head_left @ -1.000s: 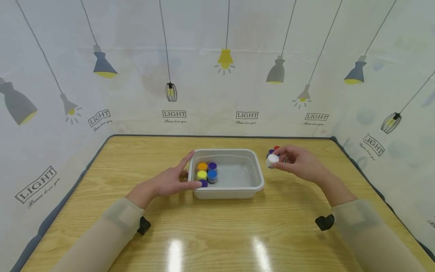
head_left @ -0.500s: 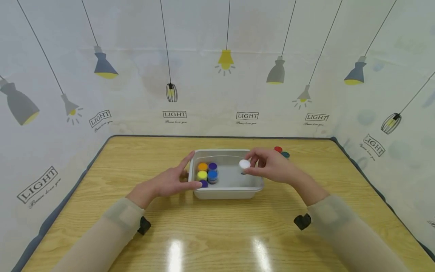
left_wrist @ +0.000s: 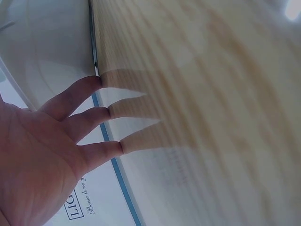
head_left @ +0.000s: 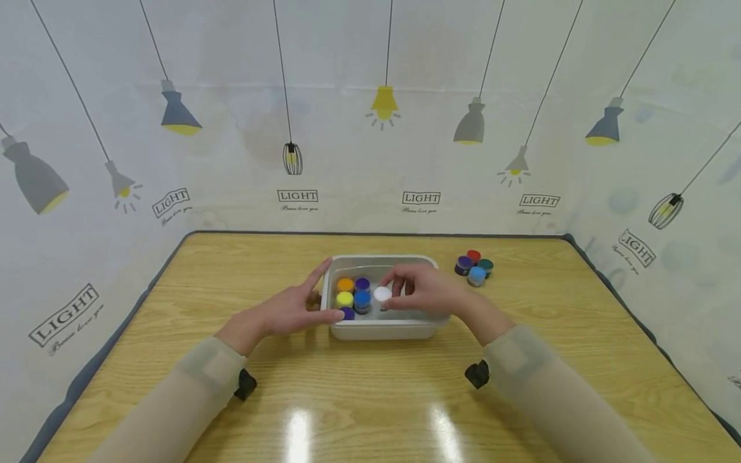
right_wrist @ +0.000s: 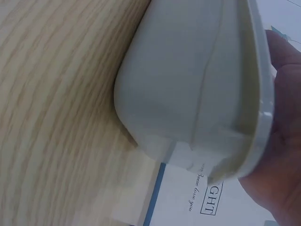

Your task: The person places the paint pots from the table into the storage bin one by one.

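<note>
1. Currently, the white-lidded jar [head_left: 383,294] is within the walls of the white tub [head_left: 382,331], near its middle; from where I stand I can't tell whether its base touches the tub's floor.
2. The right hand [head_left: 425,288] reaches over the tub's right side, its grip clamped on that jar between thumb and fingers.
3. Just left of it inside the tub, the blue-lidded jar [head_left: 361,301] stands in front of the rear purple-lidded jar [head_left: 362,283].
4. Along the tub's left wall, back to front, come the orange-lidded jar [head_left: 345,284], the yellow-lidded jar [head_left: 344,299] and the corner purple-lidded jar [head_left: 348,313], which is partly hidden.
5. The left hand [head_left: 289,310] rests against the tub's left end, its grip spread apart: index finger toward the back corner, thumb over the front one.
6. Past the tub's right back corner, the red-lidded jar [head_left: 473,256], outer purple-lidded jar [head_left: 464,265], green-lidded jar [head_left: 485,267] and light-blue-lidded jar [head_left: 476,276] cluster on the wooden tabletop [head_left: 231,270].
7. Behind the tub, a pale backdrop [head_left: 347,45] carries printed hanging lamps and the word LIGHT.
</note>
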`<state>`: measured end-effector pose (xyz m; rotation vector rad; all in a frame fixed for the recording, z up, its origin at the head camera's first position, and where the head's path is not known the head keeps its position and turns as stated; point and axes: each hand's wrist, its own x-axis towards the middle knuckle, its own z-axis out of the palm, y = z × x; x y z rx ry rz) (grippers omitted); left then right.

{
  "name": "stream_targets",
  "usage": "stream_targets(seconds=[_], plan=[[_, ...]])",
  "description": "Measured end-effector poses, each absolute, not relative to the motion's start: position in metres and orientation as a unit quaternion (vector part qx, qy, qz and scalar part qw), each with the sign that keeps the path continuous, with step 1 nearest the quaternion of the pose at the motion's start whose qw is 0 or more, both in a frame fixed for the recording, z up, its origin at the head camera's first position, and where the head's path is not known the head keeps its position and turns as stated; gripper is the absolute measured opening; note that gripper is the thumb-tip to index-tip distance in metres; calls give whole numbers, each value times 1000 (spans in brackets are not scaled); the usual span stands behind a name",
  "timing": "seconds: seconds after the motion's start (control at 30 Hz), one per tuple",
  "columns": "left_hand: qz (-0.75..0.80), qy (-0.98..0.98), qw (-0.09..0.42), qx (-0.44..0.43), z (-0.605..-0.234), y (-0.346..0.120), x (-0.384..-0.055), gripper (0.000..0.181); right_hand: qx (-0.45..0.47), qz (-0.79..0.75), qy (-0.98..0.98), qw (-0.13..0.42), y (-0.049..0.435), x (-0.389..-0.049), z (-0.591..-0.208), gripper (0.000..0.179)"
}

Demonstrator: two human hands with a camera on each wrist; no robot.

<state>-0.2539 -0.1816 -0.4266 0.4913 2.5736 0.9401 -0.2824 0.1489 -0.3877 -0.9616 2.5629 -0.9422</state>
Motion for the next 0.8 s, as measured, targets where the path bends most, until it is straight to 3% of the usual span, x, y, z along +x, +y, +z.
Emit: stream_targets(seconds=[0.3,0.8], plan=[[332,909,178,177,-428,-181,-253,116,-319,-312,876,182,129,-286,-401,29],[344,906,173,176,-428,-181,-252,118,-343,-318,859,209,118,-292,-415,24]])
